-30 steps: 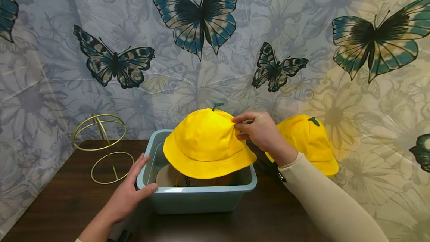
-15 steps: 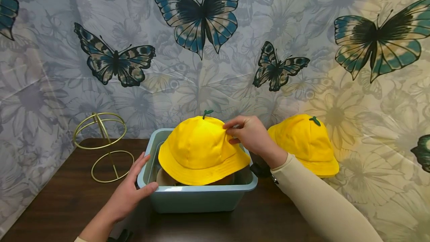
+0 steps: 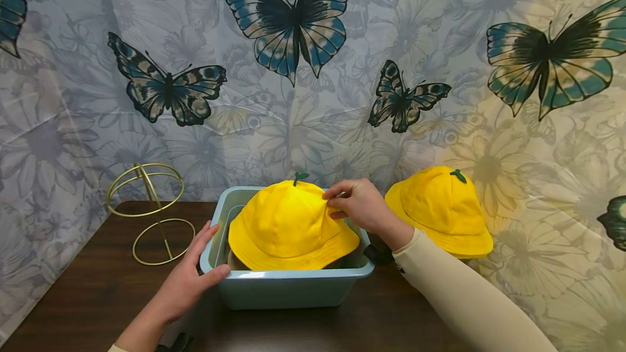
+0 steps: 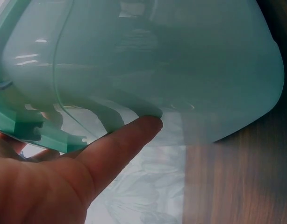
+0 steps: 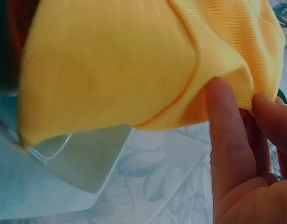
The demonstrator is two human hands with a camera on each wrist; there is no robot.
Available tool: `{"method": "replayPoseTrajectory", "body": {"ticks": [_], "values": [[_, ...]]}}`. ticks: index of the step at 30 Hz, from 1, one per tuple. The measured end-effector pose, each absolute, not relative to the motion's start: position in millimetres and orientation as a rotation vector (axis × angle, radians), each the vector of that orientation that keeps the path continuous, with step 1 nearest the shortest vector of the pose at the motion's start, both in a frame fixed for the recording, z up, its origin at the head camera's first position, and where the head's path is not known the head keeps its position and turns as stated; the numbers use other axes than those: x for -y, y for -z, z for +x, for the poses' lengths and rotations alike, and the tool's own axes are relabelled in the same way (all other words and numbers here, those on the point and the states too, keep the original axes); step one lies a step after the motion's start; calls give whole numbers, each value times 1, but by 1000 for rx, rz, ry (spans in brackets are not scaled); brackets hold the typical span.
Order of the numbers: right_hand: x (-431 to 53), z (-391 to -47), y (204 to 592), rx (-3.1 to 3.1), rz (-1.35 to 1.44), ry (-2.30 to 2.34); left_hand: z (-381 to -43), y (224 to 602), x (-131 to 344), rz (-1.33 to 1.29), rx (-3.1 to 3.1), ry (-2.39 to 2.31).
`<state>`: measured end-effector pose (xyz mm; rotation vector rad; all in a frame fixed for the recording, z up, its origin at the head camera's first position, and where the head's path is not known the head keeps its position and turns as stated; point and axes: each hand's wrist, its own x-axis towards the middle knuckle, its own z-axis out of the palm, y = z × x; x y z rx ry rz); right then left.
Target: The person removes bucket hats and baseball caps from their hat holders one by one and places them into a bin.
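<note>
Right fingers [image 3: 343, 186] pinching yellow hat [image 3: 288, 227], perhaps resting in blue bin [image 3: 288, 291], left fingers [image 3: 201, 239] straight against it

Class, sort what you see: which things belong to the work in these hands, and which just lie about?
Part of the work:
yellow hat, pinched by the right hand
blue bin, touched by the left hand

Seemingly just lying about:
second yellow hat, in neither hand
gold wire stand

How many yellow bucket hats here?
2: one yellow bucket hat pinched by the right hand at the blue tub; another hat to its right. More may hide inside.
</note>
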<state>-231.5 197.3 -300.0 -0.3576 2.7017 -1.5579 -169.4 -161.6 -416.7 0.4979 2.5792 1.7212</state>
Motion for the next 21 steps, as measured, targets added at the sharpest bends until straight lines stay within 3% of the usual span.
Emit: {"method": "replayPoseTrajectory", "body": {"ticks": [21], "values": [[-216, -218, 325, -2608, -329, 1531, -171, 417, 162, 494, -2584, -1706]]}}
